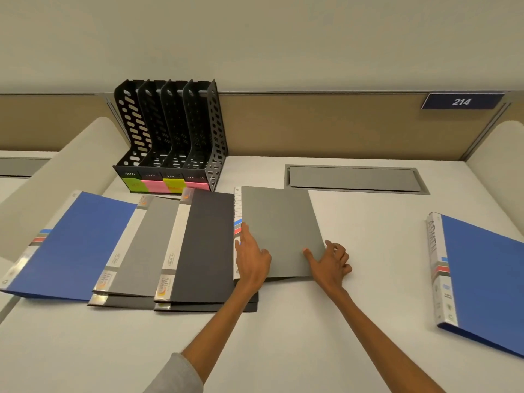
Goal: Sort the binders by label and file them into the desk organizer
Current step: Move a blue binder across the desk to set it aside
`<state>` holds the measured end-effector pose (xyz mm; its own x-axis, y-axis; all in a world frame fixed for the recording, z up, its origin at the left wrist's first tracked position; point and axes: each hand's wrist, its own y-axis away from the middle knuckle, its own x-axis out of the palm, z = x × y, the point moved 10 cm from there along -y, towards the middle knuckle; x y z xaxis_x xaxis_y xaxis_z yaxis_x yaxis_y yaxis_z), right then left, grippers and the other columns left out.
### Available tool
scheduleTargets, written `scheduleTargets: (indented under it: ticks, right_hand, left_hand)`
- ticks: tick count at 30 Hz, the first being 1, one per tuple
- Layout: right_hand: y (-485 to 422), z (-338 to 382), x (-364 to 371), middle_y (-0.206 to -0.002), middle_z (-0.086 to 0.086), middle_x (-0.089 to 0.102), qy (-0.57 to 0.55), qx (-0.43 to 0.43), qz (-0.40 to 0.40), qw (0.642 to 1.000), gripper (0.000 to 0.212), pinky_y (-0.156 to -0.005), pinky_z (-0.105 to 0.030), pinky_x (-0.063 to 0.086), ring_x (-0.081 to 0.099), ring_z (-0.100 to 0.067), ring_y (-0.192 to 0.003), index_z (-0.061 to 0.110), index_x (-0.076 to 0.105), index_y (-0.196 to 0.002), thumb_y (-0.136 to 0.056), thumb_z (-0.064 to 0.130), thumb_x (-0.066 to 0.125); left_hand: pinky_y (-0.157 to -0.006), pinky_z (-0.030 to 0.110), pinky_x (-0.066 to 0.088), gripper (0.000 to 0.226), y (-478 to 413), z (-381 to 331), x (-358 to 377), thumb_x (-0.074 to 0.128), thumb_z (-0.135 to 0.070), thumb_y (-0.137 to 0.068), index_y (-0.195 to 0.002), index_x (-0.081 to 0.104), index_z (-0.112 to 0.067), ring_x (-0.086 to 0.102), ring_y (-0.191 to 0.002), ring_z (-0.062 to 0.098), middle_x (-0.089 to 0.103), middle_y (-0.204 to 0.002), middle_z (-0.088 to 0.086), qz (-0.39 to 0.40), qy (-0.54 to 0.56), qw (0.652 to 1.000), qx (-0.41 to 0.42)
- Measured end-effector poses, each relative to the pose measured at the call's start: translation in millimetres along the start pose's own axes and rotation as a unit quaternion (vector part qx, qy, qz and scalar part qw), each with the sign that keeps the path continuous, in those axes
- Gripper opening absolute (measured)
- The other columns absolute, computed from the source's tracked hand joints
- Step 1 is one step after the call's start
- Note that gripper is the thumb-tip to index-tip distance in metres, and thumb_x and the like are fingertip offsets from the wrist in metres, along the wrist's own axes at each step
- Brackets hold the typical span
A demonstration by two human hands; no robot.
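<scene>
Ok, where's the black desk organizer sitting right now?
In the head view the desk organizer stands at the back of the desk, left of centre against the partition, just behind the row of binders and left of the grey cable hatch.

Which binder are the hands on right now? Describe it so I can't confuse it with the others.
Start at the black perforated desk organizer against the partition. In the row of binders before it, take the rightmost: a light grey flat binder with a lined white spine, under both hands. Its left neighbour is dark charcoal.
</scene>
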<state>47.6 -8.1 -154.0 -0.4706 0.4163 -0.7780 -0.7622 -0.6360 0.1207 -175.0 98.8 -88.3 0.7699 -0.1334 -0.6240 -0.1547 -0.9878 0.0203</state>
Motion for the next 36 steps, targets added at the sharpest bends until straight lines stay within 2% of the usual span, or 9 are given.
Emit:
scheduleTargets:
  ticks: [4,7,11,14,18,22,27,31,36]
  right_hand:
    - [-8.4,-13.8,-26.3,-0.138,-0.006,0.036,-0.018,0.005,-0.018,1.000,0.069,-0.103,-0.044,0.023,0.029,-0.025,-0.130,0.016,0.041,-0.139,-0.085,0.055,0.062]
    - [-17.4,-33.8,-55.5,-0.138,-0.007,0.037,-0.027,0.018,-0.046,0.998,0.065,-0.104,-0.044,0.022,0.030,-0.025,-0.131,0.016,0.043,-0.137,-0.086,0.053,0.062]
    - [-28.3,-72.2,-105.4,-0.137,-0.009,0.040,-0.041,0.035,-0.106,0.993,0.059,-0.105,-0.045,0.023,0.033,-0.026,-0.130,0.015,0.047,-0.134,-0.087,0.047,0.064]
    - [-32.4,-105.3,-146.2,-0.138,-0.010,0.043,-0.049,0.054,-0.158,0.985,0.055,-0.106,-0.046,0.023,0.035,-0.027,-0.130,0.015,0.050,-0.131,-0.087,0.044,0.065]
    - [-32.7,-161.5,-196.5,-0.136,-0.010,0.044,-0.028,0.100,-0.199,0.974,0.055,-0.103,-0.044,0.024,0.035,-0.029,-0.129,0.014,0.050,-0.131,-0.087,0.045,0.064]
    - [-30.0,-218.4,-231.5,-0.141,-0.011,0.041,-0.010,0.149,-0.203,0.968,0.061,-0.106,-0.046,0.025,0.033,-0.030,-0.132,0.014,0.046,-0.136,-0.088,0.049,0.061]
    - [-21.4,-276.7,-255.3,-0.146,-0.012,0.036,-0.001,0.213,-0.189,0.958,0.070,-0.109,-0.050,0.023,0.029,-0.032,-0.136,0.012,0.040,-0.140,-0.087,0.054,0.060]
    - [-11.2,-315.9,-262.2,-0.150,-0.015,0.025,0.022,0.263,-0.148,0.953,0.077,-0.112,-0.051,0.020,0.021,-0.034,-0.140,0.012,0.034,-0.141,-0.086,0.064,0.053]
    - [5.2,-346.9,-270.4,-0.154,-0.016,0.018,0.029,0.296,-0.141,0.944,0.080,-0.114,-0.052,0.015,0.014,-0.033,-0.143,0.029,0.029,-0.145,-0.081,0.071,0.053]
  left_hand:
    - [-0.108,0.042,0.041,0.086,8.6,-21.6,28.7,0.060,-0.003,-0.084,-0.153,0.009,-0.009,0.041,-0.132,0.029,0.035,-0.151,0.011,0.033,0.013,0.999,0.026]
    - [-0.096,0.032,0.046,0.086,15.2,-38.5,56.7,0.061,-0.005,-0.084,-0.153,0.010,-0.013,0.053,-0.119,0.026,0.048,-0.139,0.011,0.068,0.034,0.996,0.036]
    - [-0.086,0.034,0.052,0.080,29.7,-72.0,103.5,0.064,-0.013,-0.086,-0.150,0.016,-0.017,0.057,-0.102,0.020,0.057,-0.125,0.008,0.122,0.044,0.990,0.053]
    - [-0.086,0.041,0.053,0.075,45.9,-100.5,139.5,0.066,-0.021,-0.086,-0.148,0.024,-0.016,0.059,-0.103,0.021,0.059,-0.124,0.005,0.153,0.052,0.985,0.061]
    - [-0.098,0.040,0.047,0.071,75.3,-135.5,195.7,0.067,-0.034,-0.085,-0.144,0.033,-0.015,0.058,-0.114,0.022,0.056,-0.131,0.006,0.218,0.048,0.973,0.065]
    - [-0.107,0.039,0.040,0.075,107.3,-162.8,248.6,0.067,-0.047,-0.085,-0.143,0.037,-0.011,0.048,-0.129,0.024,0.047,-0.143,0.007,0.283,0.016,0.956,0.080]
    - [-0.106,0.037,0.039,0.087,143.2,-177.7,302.6,0.065,-0.061,-0.080,-0.143,0.038,-0.008,0.043,-0.134,0.026,0.043,-0.147,0.009,0.356,-0.038,0.929,0.091]
    - [-0.088,0.037,0.046,0.079,160.6,-186.1,328.2,0.065,-0.066,-0.076,-0.122,0.054,-0.003,0.047,-0.122,0.027,0.055,-0.125,0.012,0.363,-0.105,0.917,0.127]
    - [-0.083,0.033,0.045,0.072,175.0,-187.9,345.0,0.066,-0.068,-0.074,-0.112,0.053,-0.008,0.039,-0.120,0.022,0.046,-0.123,0.008,0.373,-0.155,0.903,0.145]
